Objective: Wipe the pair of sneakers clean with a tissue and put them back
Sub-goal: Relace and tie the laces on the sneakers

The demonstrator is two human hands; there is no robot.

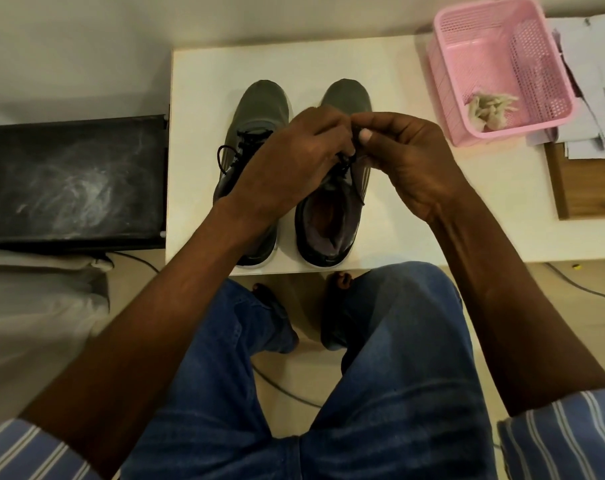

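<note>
Two sneakers stand side by side, toes pointing away, on a white table (398,98), with a black box (72,181) to the left and a pink basket (502,71) to the right. In the basket lies a crumpled tissue (490,110), so the wiping looks finished, as far as I can judge. The left sneaker (256,109) has its lace looped loose. The right sneaker (346,98) sits just beside it, its opening facing up. Above it both hands meet: the left hand (294,161) curls its fingers around the black lace (346,164), and the right hand (408,157) pinches the same lace between thumb and fingertips.

A hard tug on the lace could drag or tip the right sneaker against its neighbour. A slack knot could slip loose when the pair is lifted to go back.
</note>
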